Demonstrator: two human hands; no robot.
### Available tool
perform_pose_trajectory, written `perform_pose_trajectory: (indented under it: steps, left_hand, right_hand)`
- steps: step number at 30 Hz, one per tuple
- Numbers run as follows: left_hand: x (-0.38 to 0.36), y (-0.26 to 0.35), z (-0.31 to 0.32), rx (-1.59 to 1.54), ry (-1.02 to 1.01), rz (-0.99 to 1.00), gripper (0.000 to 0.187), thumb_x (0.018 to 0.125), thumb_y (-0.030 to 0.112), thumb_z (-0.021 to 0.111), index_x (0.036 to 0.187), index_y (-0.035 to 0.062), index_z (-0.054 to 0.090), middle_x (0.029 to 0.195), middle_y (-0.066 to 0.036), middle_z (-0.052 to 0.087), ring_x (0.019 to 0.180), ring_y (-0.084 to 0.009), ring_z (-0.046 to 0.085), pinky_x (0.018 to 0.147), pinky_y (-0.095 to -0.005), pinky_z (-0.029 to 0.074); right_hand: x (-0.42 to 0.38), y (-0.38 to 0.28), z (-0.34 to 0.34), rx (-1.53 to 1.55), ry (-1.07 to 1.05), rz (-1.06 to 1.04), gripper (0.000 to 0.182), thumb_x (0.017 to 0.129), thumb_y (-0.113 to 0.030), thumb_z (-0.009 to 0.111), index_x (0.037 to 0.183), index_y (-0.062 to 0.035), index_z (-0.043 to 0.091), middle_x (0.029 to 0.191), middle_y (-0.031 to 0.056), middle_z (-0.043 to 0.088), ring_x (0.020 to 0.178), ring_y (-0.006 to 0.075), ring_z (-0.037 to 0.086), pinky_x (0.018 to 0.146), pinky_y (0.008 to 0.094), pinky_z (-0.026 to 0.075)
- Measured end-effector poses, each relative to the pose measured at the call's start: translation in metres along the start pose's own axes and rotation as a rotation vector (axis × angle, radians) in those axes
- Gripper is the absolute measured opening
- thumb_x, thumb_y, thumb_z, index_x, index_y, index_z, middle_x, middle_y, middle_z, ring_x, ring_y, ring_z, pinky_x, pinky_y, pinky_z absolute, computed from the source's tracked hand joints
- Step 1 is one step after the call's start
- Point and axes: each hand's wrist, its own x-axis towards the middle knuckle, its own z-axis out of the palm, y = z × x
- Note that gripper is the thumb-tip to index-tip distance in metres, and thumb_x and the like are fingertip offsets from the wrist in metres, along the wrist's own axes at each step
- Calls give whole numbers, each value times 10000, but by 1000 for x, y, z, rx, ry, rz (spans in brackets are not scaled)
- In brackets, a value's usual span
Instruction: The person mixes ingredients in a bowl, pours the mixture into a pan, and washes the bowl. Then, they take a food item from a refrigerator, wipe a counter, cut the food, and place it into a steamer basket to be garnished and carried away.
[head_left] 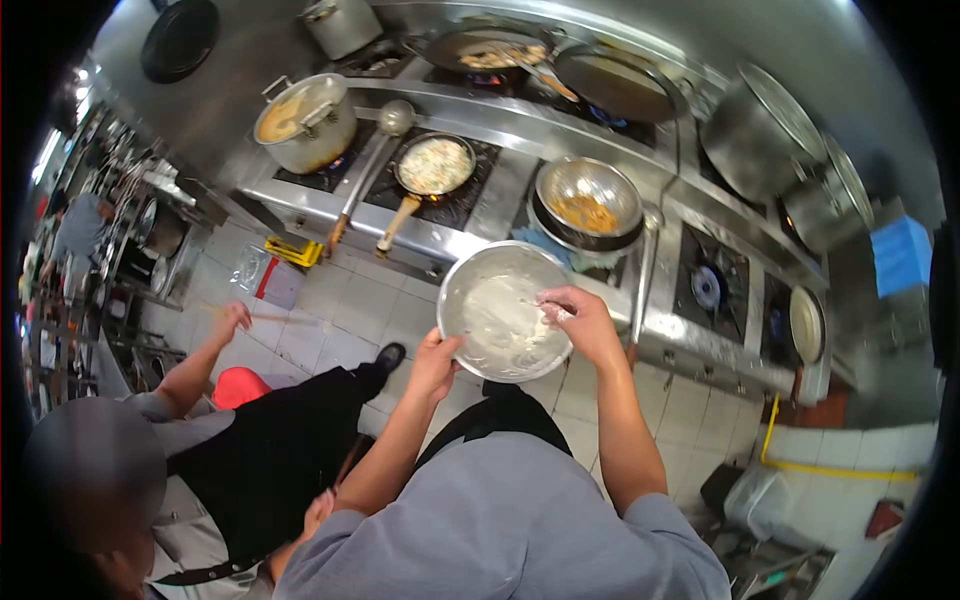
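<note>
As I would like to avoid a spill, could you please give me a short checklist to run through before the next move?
1. Left hand gripping the metal bowl at its rim: ok.
2. Right hand clean: not ok, white mixture coats the fingers.
3. Right hand empty: cannot tell, its grasp is partly hidden.
4. Space on the left clear: not ok, a co-worker is close by.
5. Light-handled frying pan seated on its burner: ok.

The kitchen was bright. White light made a long glare along the steel wall [630, 24] and shone in the mixing bowl [500, 261]. Things bent near the dark, round edges. The co-worker's head [97, 470] was blurry.
</note>
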Motion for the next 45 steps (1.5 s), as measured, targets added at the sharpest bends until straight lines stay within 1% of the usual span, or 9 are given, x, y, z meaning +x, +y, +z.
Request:
perform_pose_trajectory:
  steps: [5, 10, 18, 22, 25, 29, 34, 42, 45]
  left_hand:
    - [-47, -57, 40, 140, -206, -155, 243, 853, 49, 609, 1095, 46, 586, 990, -75, 657, 868, -179, 659, 721, -352, 571]
    - [-80, -107, 82, 250, -358, -238, 277, 861, 32, 585, 1136, 24, 562, 1059, -103, 646, 920, -209, 653, 755, -376, 562]
    - [-144, -207, 174, 432, -682, -350, 246, 873, 31, 564, 1117, 9, 582, 1020, -103, 655, 850, -197, 665, 658, -336, 571]
    - [-195, -284, 238, 527, -840, -410, 267, 862, 35, 567, 1128, 20, 572, 1050, -108, 650, 887, -215, 661, 694, -370, 572]
    - [-244, -355, 293, 541, -911, -494, 274, 860, 25, 556, 1134, 27, 567, 1065, -111, 646, 899, -222, 659, 711, -380, 569]
    - [-316, -438, 367, 545, -1025, -582, 340, 856, 13, 526, 1195, 31, 516, 1097, -90, 633, 916, -197, 650, 704, -314, 548]
    - [-386, -516, 425, 609, -1222, -673, 262, 926, 62, 508, 1187, 30, 512, 1132, -102, 621, 969, -204, 642, 765, -343, 555]
    - [-465, -616, 529, 663, -1668, -851, 280, 990, 85, 437, 1268, 62, 467, 1350, -109, 479, 1146, -233, 541, 816, -374, 568]
    - [-477, -665, 588, 681, -1766, -852, 295, 986, 74, 428, 1278, 69, 466, 1416, -128, 419, 1185, -275, 518, 815, -383, 581]
  right_hand:
    - [-136, 11, -48, -448, 331, 51, 215, 798, 70, 626, 979, -33, 679, 900, 75, 628, 862, 158, 626, 725, 262, 498]
    - [-251, 38, -78, -324, 405, -57, 368, 777, 110, 585, 1091, -68, 655, 1131, 90, 608, 834, 184, 595, 706, 283, 510]
    - [-406, 50, -120, -446, 773, 254, 550, 654, 160, 547, 1128, -106, 632, 1102, 124, 538, 943, 263, 583, 801, 313, 491]
    - [-519, 63, -170, -232, 916, 182, 460, 705, 76, 662, 1127, -107, 635, 1019, 99, 549, 969, 229, 543, 780, 330, 481]
    - [-619, 79, -215, -591, 1269, 226, 422, 726, -8, 719, 1127, -111, 640, 1022, 97, 558, 923, 237, 559, 787, 352, 480]
    - [-748, 67, -264, -416, 1553, 559, 509, 757, -178, 756, 1206, -46, 557, 968, 137, 562, 980, 293, 555, 844, 366, 456]
    - [-830, 66, -279, 322, 1507, 457, 512, 861, -253, 673, 1273, -10, 490, 1022, 116, 625, 700, 140, 617, 478, 257, 500]
    - [-949, 98, -328, 588, 2033, 445, 482, 822, -82, 565, 1279, 34, 463, 1069, 148, 625, 818, 195, 648, 564, 289, 540]
    - [-1008, 122, -369, 381, 2370, 216, 477, 812, -51, 546, 1277, 20, 467, 1086, 152, 618, 889, 208, 629, 656, 299, 533]
